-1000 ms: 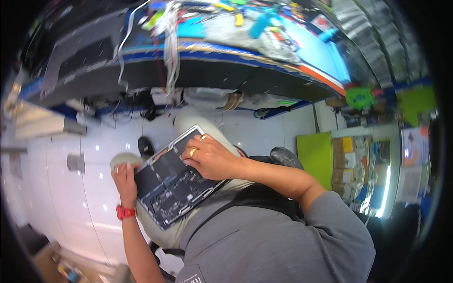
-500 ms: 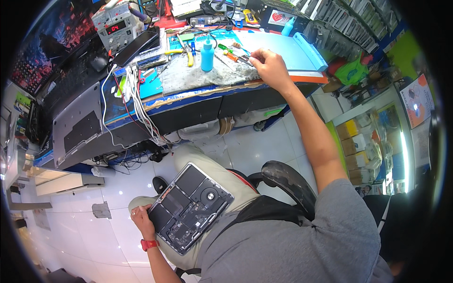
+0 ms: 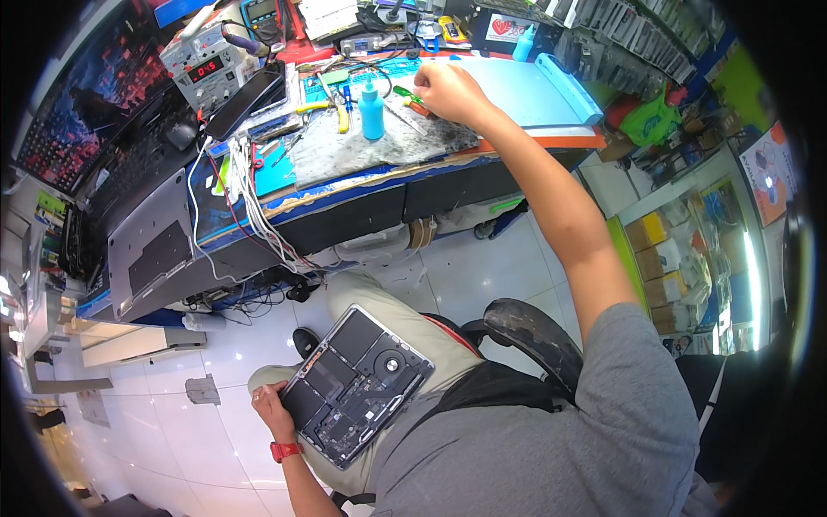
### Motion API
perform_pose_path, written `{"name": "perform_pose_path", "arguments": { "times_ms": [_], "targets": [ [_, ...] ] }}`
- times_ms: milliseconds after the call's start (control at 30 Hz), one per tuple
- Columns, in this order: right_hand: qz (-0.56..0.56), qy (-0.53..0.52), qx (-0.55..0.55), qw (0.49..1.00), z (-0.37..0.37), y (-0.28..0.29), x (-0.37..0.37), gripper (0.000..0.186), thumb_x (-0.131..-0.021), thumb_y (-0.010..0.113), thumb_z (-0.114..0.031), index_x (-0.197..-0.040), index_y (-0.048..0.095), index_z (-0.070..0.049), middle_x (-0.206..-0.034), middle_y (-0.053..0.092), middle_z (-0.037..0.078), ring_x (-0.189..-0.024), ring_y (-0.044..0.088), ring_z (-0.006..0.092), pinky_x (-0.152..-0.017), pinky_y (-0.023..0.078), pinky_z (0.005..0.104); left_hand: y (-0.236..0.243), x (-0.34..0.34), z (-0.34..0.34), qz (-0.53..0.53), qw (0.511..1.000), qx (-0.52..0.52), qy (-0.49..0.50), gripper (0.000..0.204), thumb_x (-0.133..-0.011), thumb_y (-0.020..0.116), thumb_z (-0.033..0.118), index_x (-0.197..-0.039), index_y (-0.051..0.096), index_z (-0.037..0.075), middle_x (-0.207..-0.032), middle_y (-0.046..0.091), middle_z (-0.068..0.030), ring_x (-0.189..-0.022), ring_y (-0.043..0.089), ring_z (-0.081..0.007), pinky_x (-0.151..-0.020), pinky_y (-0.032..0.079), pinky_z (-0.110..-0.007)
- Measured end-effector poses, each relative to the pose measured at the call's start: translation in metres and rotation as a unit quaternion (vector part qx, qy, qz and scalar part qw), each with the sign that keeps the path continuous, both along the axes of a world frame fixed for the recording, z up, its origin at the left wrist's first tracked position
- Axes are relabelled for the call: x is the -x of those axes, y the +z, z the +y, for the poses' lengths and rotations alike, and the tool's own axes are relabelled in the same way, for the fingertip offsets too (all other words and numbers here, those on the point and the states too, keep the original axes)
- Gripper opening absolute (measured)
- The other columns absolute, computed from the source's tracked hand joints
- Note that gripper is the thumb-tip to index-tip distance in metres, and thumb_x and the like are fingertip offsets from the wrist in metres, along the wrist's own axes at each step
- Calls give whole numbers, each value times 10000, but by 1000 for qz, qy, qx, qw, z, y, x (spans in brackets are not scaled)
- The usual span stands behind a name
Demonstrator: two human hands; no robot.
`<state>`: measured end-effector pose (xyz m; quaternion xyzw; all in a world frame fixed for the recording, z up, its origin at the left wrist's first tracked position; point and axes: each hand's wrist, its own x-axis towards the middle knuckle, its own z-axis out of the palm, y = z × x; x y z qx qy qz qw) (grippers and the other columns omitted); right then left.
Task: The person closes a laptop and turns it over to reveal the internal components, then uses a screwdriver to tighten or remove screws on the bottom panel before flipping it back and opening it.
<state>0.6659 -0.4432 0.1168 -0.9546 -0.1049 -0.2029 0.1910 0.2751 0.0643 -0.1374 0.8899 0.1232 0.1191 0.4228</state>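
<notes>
It looks like an electronics repair shop: the workbench (image 3: 357, 215) carries pliers (image 3: 343, 120), a multimeter (image 3: 260, 14) and a power supply (image 3: 200, 76) (its display lit), a laptop (image 3: 327, 376) lies with its insides bared, and packaged goods (image 3: 637, 45) line the wall.

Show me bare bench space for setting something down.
Mainly the light-blue mat, between the right hand and the blue bar; also the stained mat before the nearer blue bottle. Crowded: around the yellow-handled pliers and white cables.
</notes>
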Motion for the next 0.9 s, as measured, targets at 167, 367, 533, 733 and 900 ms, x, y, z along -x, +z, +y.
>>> {"name": "perform_pose_path", "arguments": {
  "times_ms": [167,367,533,733,900],
  "targets": [
    [152,-28,119,981,23,16,-36,261,-768,688,-97,-990,797,-13,-1017,787,238,-999,773,357,-842,596,476,7,1,-5,-7,999,-42,12,588,-1160,375,257,-885,810,-28,-865,693,-169,-933,587,-331,-918,439,-478],
    [124,-51,152,979,40,21,-51,278,-780,698,-131,-978,799,36,-1045,791,250,-1023,789,361,-855,623,454,9,0,-6,-3,1000,-14,4,586,-1164,364,243,-893,811,-22,-862,679,-156,-928,581,-324,-913,436,-474],
    [115,-40,119,985,26,14,-68,315,-836,693,-154,-1054,779,57,-1124,772,270,-1103,761,394,-924,604,488,2,1,-2,-9,999,-34,0,576,-1165,370,238,-896,812,-14,-855,681,-154,-920,587,-327,-906,445,-473],
    [-82,-17,-71,994,-17,22,-80,380,-1047,639,-245,-1314,674,23,-1234,732,242,-1155,719,351,-1035,545,442,4,6,5,-16,1000,-17,-5,571,-1165,372,236,-886,808,-5,-845,695,-153,-929,581,-323,-927,435,-465],
    [-76,-23,-350,933,-118,5,-93,336,-1113,591,-243,-1327,577,15,-1097,720,137,-889,752,190,-671,642,325,1,0,-2,-9,1000,-3,-5,584,-1168,360,235,-879,808,-3,-867,694,-142,-955,573,-318,-943,422,-461]
  ]
}}
